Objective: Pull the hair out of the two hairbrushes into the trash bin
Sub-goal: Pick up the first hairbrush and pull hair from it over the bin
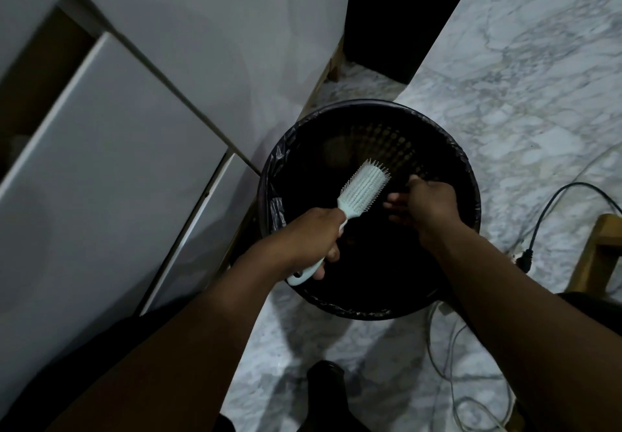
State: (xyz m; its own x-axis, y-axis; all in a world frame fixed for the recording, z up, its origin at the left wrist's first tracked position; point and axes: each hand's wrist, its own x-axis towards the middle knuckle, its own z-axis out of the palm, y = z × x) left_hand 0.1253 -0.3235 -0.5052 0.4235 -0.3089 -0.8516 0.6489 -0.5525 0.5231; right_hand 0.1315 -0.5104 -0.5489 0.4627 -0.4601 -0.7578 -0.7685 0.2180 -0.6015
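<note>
A pale mint hairbrush (361, 189) is held over the black trash bin (468, 175), bristles facing up and to the right. My left hand (319, 236) grips its handle. My right hand (424, 204) hovers just right of the brush head, over the bin's dark opening, with fingers curled and pinched together. Whether it holds hair I cannot tell against the dark bin. The bin has a black liner bag folded over its rim. Only one hairbrush is in view.
White cabinet fronts (134, 128) stand at the left, close to the bin. The floor (521, 61) is grey-veined marble. A black cable with a plug (526, 256) and thin wires lie at the right, next to a wooden furniture leg (595, 256).
</note>
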